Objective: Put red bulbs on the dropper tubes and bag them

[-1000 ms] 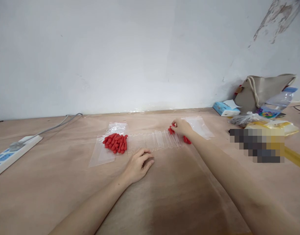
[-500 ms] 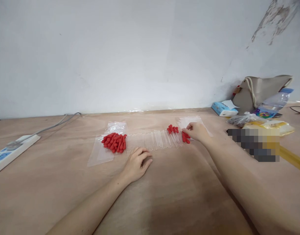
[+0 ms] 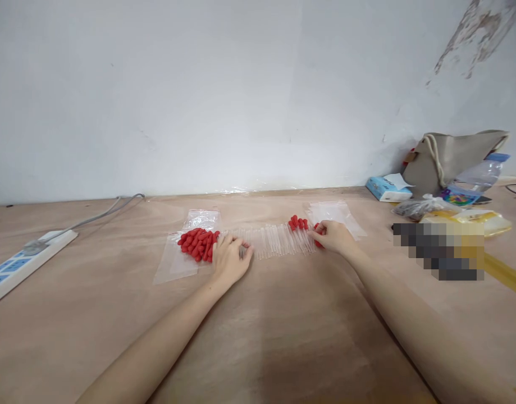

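A row of thin clear tubes lies side by side between heaps of red rubber dropper bulbs. My left hand is over the row's left end, next to the larger heap of red bulbs; its fingers are curved, the thumb is apart, and nothing shows in it. At the other end, the fingertips of my right hand come together at a few red bulbs, which the hand partly covers. Whatever it pinches is hidden. Several red bulbs rest at the tubes' upper right ends.
Clear plastic bags lie under the left heap, with more bags behind my right hand. A power strip is at far left. To the right are a tissue pack, a grey bag and a plastic bottle.
My left hand has moved left and slightly up, onto the left end of the tubes. My right hand has come slightly nearer to me, covering more of the right bulbs.
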Demonstrator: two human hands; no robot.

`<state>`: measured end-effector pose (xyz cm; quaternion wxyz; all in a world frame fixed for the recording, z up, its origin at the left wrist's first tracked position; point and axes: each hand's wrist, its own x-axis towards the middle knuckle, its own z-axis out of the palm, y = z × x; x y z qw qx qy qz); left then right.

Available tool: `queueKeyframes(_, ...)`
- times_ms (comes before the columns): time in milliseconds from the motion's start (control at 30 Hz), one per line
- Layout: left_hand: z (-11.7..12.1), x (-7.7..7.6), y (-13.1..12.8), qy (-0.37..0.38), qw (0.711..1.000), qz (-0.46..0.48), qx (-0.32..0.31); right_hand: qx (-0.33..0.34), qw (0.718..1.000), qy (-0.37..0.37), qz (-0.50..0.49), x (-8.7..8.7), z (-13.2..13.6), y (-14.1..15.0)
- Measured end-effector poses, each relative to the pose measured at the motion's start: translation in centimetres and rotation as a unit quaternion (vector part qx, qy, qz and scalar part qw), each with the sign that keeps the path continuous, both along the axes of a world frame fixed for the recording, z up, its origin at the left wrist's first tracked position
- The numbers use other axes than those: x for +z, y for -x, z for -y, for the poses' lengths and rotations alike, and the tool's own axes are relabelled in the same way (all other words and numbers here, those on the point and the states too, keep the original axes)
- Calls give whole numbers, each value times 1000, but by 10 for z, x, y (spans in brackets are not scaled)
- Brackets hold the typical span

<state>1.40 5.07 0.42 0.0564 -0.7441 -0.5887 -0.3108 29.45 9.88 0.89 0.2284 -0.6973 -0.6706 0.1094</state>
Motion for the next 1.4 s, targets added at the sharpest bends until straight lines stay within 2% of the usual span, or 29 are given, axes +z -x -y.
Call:
queueKeyframes(133, -25, 6, -24, 24, 999, -5, 39, -10, 999, 12, -34, -4, -4, 0)
queueKeyframes(267, -37, 5, -45, 43, 996, -31, 71, -23, 998, -2, -53, -3, -6, 0)
queueKeyframes(567, -47, 14, -63, 137, 972, -91, 170, -48, 995, -11, -91, 1, -7, 1)
queueKeyframes(800, -46, 21, -68, 154, 969, -100, 168, -69, 990, -51, -115, 4, -7, 2)
queueKeyframes(900, -41, 27, -62, 149, 975, -90, 141, -79, 983, -77, -146, 2, -9, 2)
queueKeyframes(967, -35, 33, -54, 142, 979, -82, 118, -61, 976, -76, -197, 1, -9, 4)
queueKeyframes(1067, -23, 37, -36, 113, 990, -71, 43, -15, 954, -96, -284, 1, -5, 16)
queueKeyframes(1167, -9, 26, -10, 69, 988, -45, -127, 50, 933, -139, -327, 1, 7, 38)
queueKeyframes(1233, 1, 13, 7, 47, 981, -25, -188, 108, 927, -153, -325, -2, 19, 56)
queueKeyframes(1333, 15, -6, 23, 14, 977, 18, -214, 215, 922, -189, -260, -8, 40, 78)
queueKeyframes(1400, 22, -12, 27, 24, 977, 39, -211, 283, 912, -204, -217, -13, 52, 87)
